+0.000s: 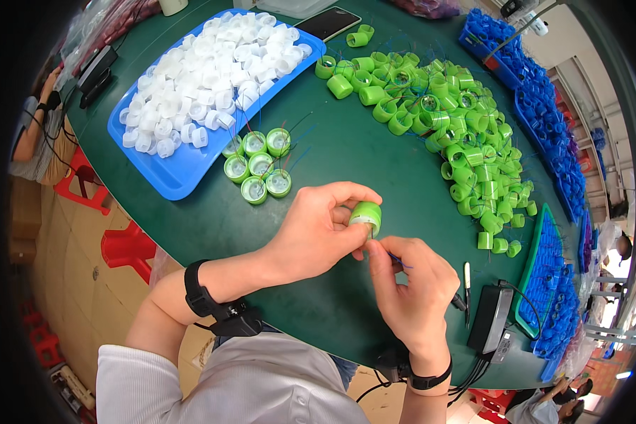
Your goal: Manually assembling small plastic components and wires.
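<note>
Between the thumb and fingers of my left hand (325, 222) is a green plastic cap (366, 214) with a whitish part inside its opening. Close beside it, my right hand (413, 279) pinches thin wires (401, 262) that come from the cap; a dark blue end sticks out past the fingers. Just beyond my left hand stands a small group of green caps (260, 164) with white inserts and thin red and blue wires rising from them. Farther right, a large heap of green caps (466, 134) with loose wires spreads over the green table (318, 290).
A blue tray (171, 185) piled with white plastic caps (205, 78) stands far left. Behind it lies a phone (328, 25). Blue parts (555, 134) fill trays along the right, near a green basket (542, 230). A pen-like tool (467, 293) and black power adapter (490, 319) lie right of my right hand.
</note>
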`<state>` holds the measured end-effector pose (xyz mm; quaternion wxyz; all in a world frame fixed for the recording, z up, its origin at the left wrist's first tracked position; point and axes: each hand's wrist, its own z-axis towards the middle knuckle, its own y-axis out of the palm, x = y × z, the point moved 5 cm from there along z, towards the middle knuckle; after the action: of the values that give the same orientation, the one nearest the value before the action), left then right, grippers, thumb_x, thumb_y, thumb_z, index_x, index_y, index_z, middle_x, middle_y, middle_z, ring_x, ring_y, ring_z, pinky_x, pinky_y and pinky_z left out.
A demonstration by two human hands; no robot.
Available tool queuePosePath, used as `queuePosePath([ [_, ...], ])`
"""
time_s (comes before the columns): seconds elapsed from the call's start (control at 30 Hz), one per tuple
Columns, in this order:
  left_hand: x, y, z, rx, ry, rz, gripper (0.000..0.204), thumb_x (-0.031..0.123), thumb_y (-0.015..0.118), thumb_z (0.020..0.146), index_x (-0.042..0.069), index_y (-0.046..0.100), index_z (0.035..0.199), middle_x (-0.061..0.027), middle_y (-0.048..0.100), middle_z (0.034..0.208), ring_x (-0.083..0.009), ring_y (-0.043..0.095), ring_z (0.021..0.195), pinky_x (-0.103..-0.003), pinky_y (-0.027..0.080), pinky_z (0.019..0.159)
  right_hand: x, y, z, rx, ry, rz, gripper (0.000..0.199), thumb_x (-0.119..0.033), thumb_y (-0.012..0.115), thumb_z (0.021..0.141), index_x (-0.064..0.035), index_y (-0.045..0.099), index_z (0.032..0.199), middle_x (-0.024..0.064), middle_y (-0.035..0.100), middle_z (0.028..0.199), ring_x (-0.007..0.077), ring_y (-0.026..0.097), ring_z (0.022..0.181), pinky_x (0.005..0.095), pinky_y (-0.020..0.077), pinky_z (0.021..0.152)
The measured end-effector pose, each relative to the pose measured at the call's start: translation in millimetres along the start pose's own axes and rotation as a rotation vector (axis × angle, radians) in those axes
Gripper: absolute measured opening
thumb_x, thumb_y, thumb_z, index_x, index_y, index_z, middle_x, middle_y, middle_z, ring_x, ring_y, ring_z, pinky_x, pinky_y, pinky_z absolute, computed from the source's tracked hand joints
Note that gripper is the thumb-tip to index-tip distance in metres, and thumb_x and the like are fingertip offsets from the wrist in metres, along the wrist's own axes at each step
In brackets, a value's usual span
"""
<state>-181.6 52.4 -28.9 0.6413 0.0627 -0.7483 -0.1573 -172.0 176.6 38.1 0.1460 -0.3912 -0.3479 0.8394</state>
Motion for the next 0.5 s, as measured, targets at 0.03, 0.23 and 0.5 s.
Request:
queuePosePath([
  [0.03, -0.9, -0.3, 0.2, -0.01, -0.017, -0.008, 0.028, -0.006, 0.052, 0.086, -0.008, 0.052, 0.115, -0.0066, 0.058, 0.098, -0.0102, 0.06, 0.084, -0.023, 0.052, 0.071, 2.2, -0.9, -0.1, 0.002, 0.035, 0.032, 0.01, 0.0, 0.069, 0.077, -0.0021, 0.059, 0.079, 0.0078, 0.06, 0.068, 0.02, 0.055, 0.05, 0.0296, 0.0423, 0.044],
  [0.23, -0.4, 5.8, 2.1, -0.016, 0.058, -0.185, 0.034, -0.002, 0.056, 0.085, -0.009, 0.051, 0.117, -0.0072, 0.062, 0.086, -0.0089, 0.06, 0.075, -0.024, 0.052, 0.063, 9.8, -6.6, 1.8, 0.035, 0.121, 0.064, 0.009, -0.002, 0.069, 0.079, -0.0007, 0.06, 0.08, 0.0069, 0.061, 0.068, 0.0154, 0.056, 0.05, 0.0252, 0.0431, 0.043],
  [0.5, -0.6, 2.5, -2.5, -0.084, 0.079, 0.014, 0.042, -0.005, 0.052, 0.087, -0.005, 0.045, 0.129, -0.0069, 0.058, 0.1, -0.0109, 0.059, 0.086, -0.026, 0.053, 0.072, 11.8, -9.1, 1.4, -0.001, 0.199, 0.06, 0.009, 0.001, 0.068, 0.078, -0.0002, 0.06, 0.08, 0.0065, 0.061, 0.069, 0.0131, 0.057, 0.052, 0.0243, 0.0451, 0.045],
])
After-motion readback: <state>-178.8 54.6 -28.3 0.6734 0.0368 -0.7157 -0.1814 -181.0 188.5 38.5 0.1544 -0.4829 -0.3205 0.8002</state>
